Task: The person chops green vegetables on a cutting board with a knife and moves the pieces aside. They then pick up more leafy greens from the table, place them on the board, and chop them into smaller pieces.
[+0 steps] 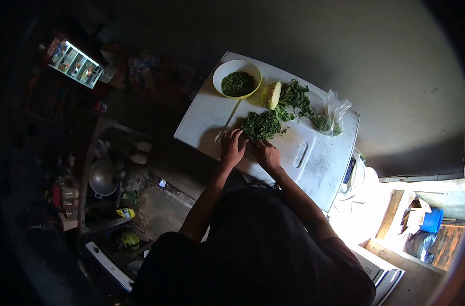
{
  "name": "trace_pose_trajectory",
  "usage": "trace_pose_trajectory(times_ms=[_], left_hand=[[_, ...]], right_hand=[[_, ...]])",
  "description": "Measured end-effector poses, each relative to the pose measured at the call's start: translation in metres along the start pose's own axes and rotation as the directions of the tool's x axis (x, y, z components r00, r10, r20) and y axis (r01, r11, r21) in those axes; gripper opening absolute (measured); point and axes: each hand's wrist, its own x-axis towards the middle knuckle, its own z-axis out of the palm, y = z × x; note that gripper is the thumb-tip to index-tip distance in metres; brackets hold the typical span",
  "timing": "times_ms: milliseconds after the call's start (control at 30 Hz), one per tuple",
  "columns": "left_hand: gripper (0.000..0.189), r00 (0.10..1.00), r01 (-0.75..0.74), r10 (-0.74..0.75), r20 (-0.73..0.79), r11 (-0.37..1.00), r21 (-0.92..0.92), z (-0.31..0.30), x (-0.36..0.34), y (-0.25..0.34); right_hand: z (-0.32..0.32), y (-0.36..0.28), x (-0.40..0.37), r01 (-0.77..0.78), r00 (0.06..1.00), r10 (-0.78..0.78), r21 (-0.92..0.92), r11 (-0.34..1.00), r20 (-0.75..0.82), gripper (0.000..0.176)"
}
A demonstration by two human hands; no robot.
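Head view suggests chopping is roughly midway: a yellow-rimmed bowl [237, 79] at the white counter's [204, 109] far corner holds minced greens, a chopped green pile [261, 125] lies on the white plastic board [294, 140] against the curled left hand [234, 148] and right hand [267, 154], grip unclear, while leafy stems [295, 98] remain whole.

Dim, fisheye-warped view; dark vignetted edges; bright glare lower right; left side murky.

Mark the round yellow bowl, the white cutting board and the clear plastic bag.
round yellow bowl [222, 74]: head view, bare left wall.
white cutting board [286, 145]: head view, bare surface.
clear plastic bag [335, 112]: head view, middle.
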Motion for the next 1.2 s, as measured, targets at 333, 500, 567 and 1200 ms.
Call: trace_pose_trajectory(times_ms=[333, 500, 567, 1200], left_hand=[[0.036, 1.0, -0.01, 0.014, 0.017, 0.976, -0.219, -0.013, 0.014, -0.011], [0.031, 0.994, 0.004, 0.028, 0.107, 0.958, -0.286, -0.014, 0.021, -0.031], [0.029, 0.991, -0.006, 0.045, 0.123, 0.954, -0.3, -0.014, 0.024, -0.037], [0.014, 0.931, 0.098, 0.11, 0.347, 0.843, -0.529, 0.008, 0.087, -0.024]], right_hand=[[-0.003, 0.006, -0.018, -0.309, 0.916, 0.354, 0.232, 0.923, -0.188, 0.021], [0.001, 0.017, -0.023, -0.511, 0.781, 0.593, 0.346, 0.787, -0.195, 0.023], [0.005, 0.022, -0.025, -0.506, 0.745, 0.593, 0.322, 0.8, -0.305, 0.023], [-0.01, 0.02, -0.007, -0.703, 0.591, 0.695, 0.161, 0.693, -0.41, 0.026]])
